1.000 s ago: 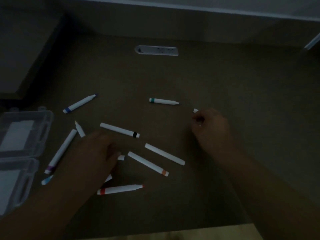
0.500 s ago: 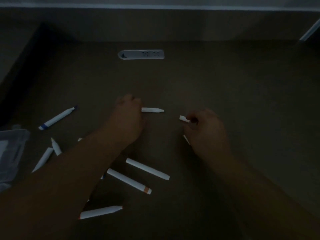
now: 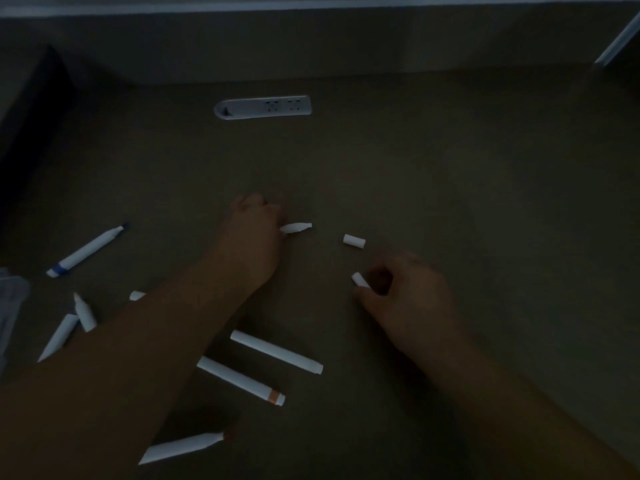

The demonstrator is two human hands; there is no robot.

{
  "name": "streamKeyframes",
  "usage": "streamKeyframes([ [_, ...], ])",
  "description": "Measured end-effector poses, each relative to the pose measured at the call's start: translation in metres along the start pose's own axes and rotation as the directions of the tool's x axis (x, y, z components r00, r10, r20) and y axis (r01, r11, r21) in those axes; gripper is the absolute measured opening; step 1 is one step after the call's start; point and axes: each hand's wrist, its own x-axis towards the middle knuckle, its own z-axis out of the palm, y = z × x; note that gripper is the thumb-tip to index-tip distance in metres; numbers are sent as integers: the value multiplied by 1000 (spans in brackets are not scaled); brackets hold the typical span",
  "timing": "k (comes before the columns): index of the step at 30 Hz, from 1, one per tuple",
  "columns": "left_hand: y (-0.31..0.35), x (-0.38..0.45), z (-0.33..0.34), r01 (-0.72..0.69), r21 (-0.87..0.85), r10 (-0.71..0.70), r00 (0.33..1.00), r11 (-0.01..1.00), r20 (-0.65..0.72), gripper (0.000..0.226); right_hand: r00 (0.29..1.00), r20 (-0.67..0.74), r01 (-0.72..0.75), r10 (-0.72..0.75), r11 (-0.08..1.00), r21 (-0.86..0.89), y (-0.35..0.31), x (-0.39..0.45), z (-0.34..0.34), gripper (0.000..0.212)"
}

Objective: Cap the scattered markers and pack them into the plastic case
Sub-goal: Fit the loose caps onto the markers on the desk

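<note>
The scene is very dim. My left hand (image 3: 254, 237) grips a white uncapped marker (image 3: 296, 227) whose tip sticks out to the right. My right hand (image 3: 405, 299) pinches a small white cap (image 3: 360, 280) between thumb and fingers. Another white cap (image 3: 354, 240) lies loose on the table between my hands. Several white markers lie scattered: one with an orange band (image 3: 242, 381), a plain one (image 3: 277, 352), a red-tipped one (image 3: 187, 446), a blue one (image 3: 86, 251). The plastic case (image 3: 10, 306) shows only as a sliver at the left edge.
A grey socket strip (image 3: 262, 107) is set in the table at the back. Two more markers (image 3: 74, 320) lie at the left beside my forearm. A dark object (image 3: 31, 109) stands at the far left. The wall runs along the back.
The left hand went from the near markers up to the green-banded marker and took hold of it. The right hand drew back toward me with a cap, leaving another cap on the table.
</note>
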Motion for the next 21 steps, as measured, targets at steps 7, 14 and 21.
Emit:
streamKeyframes([
  [7, 10, -37, -23, 162, -351, -125, 984, 922, 126, 22, 995, 95, 40, -38, 999, -17, -6, 2, 3, 9],
  [14, 10, -81, -30, 345, -698, -201, 938, 627, 283, 13, 987, 130, 35, -93, 921, 388, -29, -12, -2, 12],
  [21, -2, -93, -34, 384, -794, -238, 922, 472, 305, 14, 992, 111, -6, -54, 873, 487, -48, -20, 1, 9],
])
